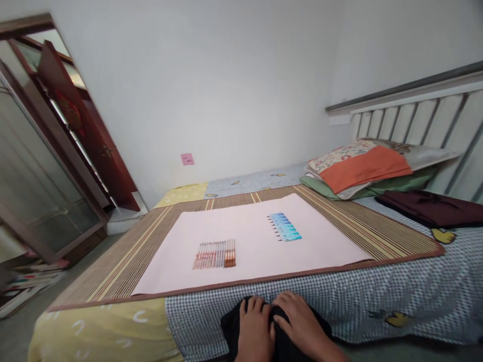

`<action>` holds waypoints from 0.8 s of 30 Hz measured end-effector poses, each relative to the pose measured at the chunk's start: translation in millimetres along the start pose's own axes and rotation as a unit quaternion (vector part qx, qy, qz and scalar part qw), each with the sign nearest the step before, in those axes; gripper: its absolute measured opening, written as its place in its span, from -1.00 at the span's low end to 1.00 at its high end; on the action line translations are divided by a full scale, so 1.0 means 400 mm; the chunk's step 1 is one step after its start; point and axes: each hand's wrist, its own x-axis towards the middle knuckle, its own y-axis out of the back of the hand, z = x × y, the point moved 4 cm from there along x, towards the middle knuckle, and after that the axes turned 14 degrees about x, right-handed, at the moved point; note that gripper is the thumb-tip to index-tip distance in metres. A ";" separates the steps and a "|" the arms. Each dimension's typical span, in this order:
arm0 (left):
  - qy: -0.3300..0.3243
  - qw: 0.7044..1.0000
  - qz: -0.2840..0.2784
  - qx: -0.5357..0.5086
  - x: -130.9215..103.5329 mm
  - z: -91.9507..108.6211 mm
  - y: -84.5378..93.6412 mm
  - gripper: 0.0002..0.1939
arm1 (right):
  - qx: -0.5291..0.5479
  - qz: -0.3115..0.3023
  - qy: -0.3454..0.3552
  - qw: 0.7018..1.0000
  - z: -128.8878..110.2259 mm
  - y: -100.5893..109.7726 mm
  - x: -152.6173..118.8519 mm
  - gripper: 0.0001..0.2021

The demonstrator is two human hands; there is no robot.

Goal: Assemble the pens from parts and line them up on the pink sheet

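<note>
My left hand lies on my dark-clothed knee, palm down, its fingers draped over the front. Beside it my right hand rests on the other knee, fingers extended and holding nothing. Beyond them, on a pale pink sheet, lies a row of slim pens, some with clear barrels and reddish markings. At the right end of that row are several with brown ends. Farther right on the sheet sits a separate stack of pens, shading from blue to teal, their dark tips pointing left.
Under the sheet is a striped bamboo mat on a bed with a checked cover. Pillows and a folded dark cloth are at the right, near a radiator. An open door stands at the left.
</note>
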 end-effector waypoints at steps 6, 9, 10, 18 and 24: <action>0.000 0.998 -0.033 -0.053 -0.013 -0.007 -0.013 -0.59 | -0.052 -0.049 0.000 0.997 0.074 -0.117 -0.019 -0.42; 0.013 0.998 -0.012 -0.060 -0.012 -0.020 -0.009 -0.58 | -0.036 -0.043 -0.001 0.998 0.102 -0.154 -0.017 -0.40; 0.016 0.998 -0.010 -0.060 -0.013 -0.027 -0.009 -0.58 | -0.023 -0.042 0.002 0.999 0.106 -0.162 -0.017 -0.41; 0.016 1.000 0.007 0.000 -0.042 -0.104 -0.039 -0.58 | 0.027 -0.006 0.093 0.995 0.094 -0.213 -0.035 -0.61; 0.053 0.996 0.067 0.012 -0.044 -0.133 -0.087 -0.60 | 0.039 -0.060 0.065 0.995 0.085 -0.210 -0.016 -0.57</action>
